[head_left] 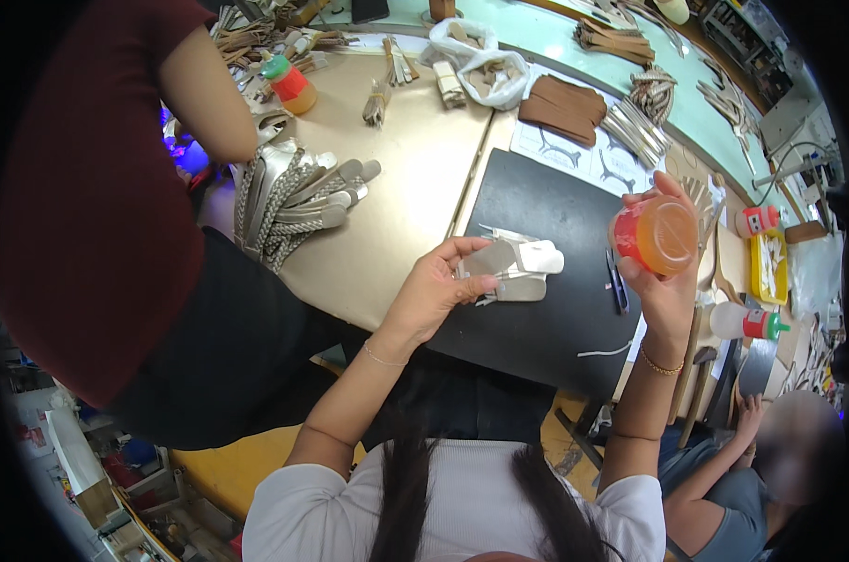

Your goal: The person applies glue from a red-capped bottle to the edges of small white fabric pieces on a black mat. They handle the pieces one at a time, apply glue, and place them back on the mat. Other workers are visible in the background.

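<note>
The fingers of your left hand [427,298] were pinched on a flat grey strap piece [490,262], thumb on one side, held over the middle of a black mat [555,342]. White pieces [539,256] and another grey piece [525,289] sat right against it; you couldn't tell from here whether they rested on the mat. The fingers of your right hand [666,298] were wrapped around an orange bottle [668,234] with a red label, tipped so its round base faced up; its mouth was hidden.

Between your hands, near the bottle, a dark blue pen-like tool [617,281] lay on the mat, with a thin white strip [604,352] nearer you. Beyond the mat, brown leather pieces [563,110] lay on printed sheets [574,155], beside a bundle of silvery strips [636,133].

To your left, the desk [396,178] carried a pile of braided straps [293,206] and a green-capped bottle [289,86], next to a person in a dark red top [96,187]. To your right stood a yellow tray [756,272], and a second person [738,506] sat farther down.
</note>
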The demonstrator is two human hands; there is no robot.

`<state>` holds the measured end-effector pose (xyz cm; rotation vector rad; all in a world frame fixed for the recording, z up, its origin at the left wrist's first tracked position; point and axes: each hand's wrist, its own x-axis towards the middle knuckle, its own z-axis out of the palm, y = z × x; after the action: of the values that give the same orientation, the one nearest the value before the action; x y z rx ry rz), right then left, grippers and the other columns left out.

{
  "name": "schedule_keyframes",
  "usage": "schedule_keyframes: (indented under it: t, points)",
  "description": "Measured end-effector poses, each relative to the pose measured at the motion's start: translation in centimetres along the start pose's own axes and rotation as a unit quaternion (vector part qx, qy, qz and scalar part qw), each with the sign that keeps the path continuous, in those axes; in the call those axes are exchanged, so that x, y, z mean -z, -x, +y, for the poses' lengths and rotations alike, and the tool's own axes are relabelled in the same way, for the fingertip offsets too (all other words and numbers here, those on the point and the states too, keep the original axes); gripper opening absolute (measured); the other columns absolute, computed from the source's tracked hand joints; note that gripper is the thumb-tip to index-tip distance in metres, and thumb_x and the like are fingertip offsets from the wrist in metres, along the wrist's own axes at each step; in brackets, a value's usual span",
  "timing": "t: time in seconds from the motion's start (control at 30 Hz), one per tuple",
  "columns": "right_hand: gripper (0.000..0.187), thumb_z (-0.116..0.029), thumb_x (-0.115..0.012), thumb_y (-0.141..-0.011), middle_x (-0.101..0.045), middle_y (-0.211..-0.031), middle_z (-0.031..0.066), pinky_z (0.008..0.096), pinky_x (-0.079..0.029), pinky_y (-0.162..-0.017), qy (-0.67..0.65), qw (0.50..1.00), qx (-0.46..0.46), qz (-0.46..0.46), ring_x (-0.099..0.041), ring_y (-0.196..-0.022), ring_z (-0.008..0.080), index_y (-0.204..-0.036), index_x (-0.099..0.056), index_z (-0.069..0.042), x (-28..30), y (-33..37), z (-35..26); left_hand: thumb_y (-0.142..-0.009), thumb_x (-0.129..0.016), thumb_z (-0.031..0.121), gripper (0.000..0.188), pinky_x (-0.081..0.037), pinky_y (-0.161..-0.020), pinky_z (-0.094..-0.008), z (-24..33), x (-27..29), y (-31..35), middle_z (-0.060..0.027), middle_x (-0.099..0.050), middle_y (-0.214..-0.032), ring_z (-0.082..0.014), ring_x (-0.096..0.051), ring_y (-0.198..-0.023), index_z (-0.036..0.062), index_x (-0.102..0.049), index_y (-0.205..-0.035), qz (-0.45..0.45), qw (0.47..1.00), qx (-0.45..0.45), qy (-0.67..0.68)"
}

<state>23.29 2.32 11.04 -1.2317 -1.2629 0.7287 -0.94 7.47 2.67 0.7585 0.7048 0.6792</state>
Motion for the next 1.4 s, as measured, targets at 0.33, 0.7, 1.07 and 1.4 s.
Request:
schedule_keyframes:
  t: [0.33,0.7,1.07,1.4]
  points:
    - [0.083,-0.042,-0.089,-0.047,-0.052,-0.109,0.0073,0.0313,-0.047,-0.085,0.073,0.99,0.099,0.074,-0.057,-0.099,0.0198,-0.111,-0.054,-0.002,1.9,2.3,-0.2,-0.083,-0.065,0.002,0.038,-0.046,-0.068,-0.0212,-0.9,-0.6,1.8,-0.0069,-0.062,-0.096,-0.0091,-0.058,-0.081,-0.005,-0.053,-0.119,0.046,0.998,0.015,0.035]
    - [0.107,-0.078,-0.061,-0.057,-0.058,-0.107,0.0131,0.0343,-0.054,-0.078,0.008,0.984,0.075,0.164,-0.063,-0.091,0.0224,-0.121,-0.045,0.005,1.7,1.5,0.7,-0.078,-0.065,-0.003,0.036,-0.052,-0.065,-0.0254,-0.2,-2.8,3.2,-0.01,-0.064,-0.085,-0.0145,-0.062,-0.074,-0.0082,-0.055,-0.112,0.022,0.995,0.031,-0.091]
    - [0.094,-0.075,-0.049,-0.073,-0.058,-0.107,0.0163,0.0383,-0.057,-0.073,-0.047,0.988,0.065,0.133,-0.065,-0.086,0.0227,-0.122,-0.044,0.004,-0.2,0.6,1.4,-0.077,-0.067,-0.004,0.037,-0.054,-0.063,-0.0262,0.8,-4.3,3.2,-0.0085,-0.061,-0.077,-0.0141,-0.062,-0.065,-0.0089,-0.056,-0.111,-0.007,0.99,0.052,-0.134]
    - [0.072,-0.064,-0.045,-0.085,-0.057,-0.105,0.0131,0.0384,-0.057,-0.071,-0.162,0.974,0.004,0.158,-0.064,-0.081,0.0212,-0.118,-0.046,0.0,-1.7,-1.4,2.0,-0.078,-0.066,-0.003,0.039,-0.048,-0.064,-0.0199,2.1,-4.6,3.4,-0.0026,-0.058,-0.075,-0.0079,-0.057,-0.066,-0.0071,-0.057,-0.116,-0.038,0.993,0.037,-0.106]
